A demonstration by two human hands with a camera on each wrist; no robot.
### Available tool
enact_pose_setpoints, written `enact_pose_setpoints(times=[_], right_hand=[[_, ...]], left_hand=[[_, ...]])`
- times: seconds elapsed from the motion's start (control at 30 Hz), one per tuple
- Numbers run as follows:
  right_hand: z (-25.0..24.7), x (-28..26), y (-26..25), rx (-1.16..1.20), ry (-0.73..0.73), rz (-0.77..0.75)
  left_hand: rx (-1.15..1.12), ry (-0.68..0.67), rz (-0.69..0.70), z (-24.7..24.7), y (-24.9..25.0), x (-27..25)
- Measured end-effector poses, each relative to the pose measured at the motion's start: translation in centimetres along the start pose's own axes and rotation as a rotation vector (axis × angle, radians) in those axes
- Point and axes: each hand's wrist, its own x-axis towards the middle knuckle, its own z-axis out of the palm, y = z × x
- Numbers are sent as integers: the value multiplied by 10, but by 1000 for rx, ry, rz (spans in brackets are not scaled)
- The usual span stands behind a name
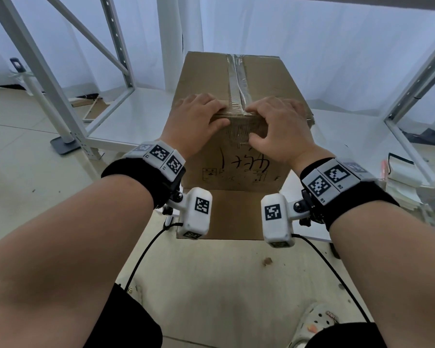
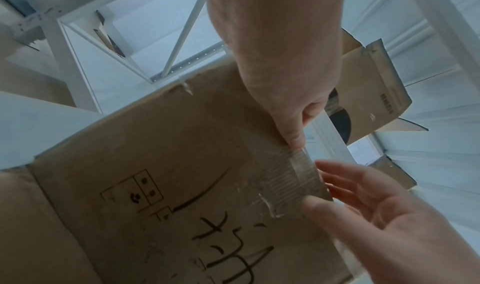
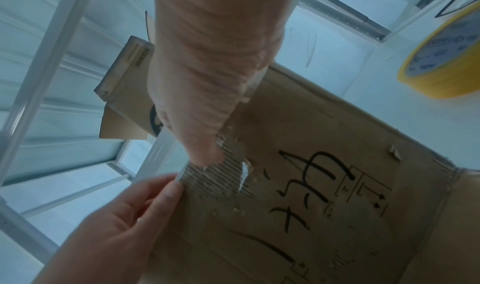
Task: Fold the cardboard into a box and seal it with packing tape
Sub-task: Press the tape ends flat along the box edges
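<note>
A brown cardboard box (image 1: 236, 167) with black handwriting stands upright on a white shelf board (image 1: 126, 121). Clear packing tape (image 1: 237, 81) runs along its closed top seam and down over the near edge. My left hand (image 1: 199, 114) and right hand (image 1: 276, 119) lie over that near top edge on either side of the seam, fingers flat on top. Both thumbs press the tape end (image 2: 291, 179) onto the front face; the left thumb (image 2: 293, 132) and right thumb (image 3: 205, 148) show in the wrist views. A yellow tape roll (image 3: 441, 58) lies to the right of the box.
White metal rack frames stand to the left (image 1: 60, 96) and right (image 1: 412, 109). A loose cardboard flap (image 1: 234, 214) juts toward me at the box's foot. Another cardboard piece (image 2: 376, 95) sits behind. Stacked white items (image 1: 399, 182) lie at the right; my sandalled foot (image 1: 317, 322) is below.
</note>
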Motion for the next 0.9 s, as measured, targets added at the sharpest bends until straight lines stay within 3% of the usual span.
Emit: enact_pose_setpoints(times=[0.1,0.37,0.5,0.77,0.9], right_hand=[[4,1,1,-80,2,-4],[13,-4,4,-73,180,-82],[14,-8,7,-58,173,-82],[4,-23,29,-241,71,84],[-3,-31,39,-273,70,157]], left_hand=[[-79,-1,3,3,6,5],[-116,9,-1,6,1,10],[-121,12,-3,5,2,9],[53,-67,46,7,5,0],[81,-13,77,5,9,-3]])
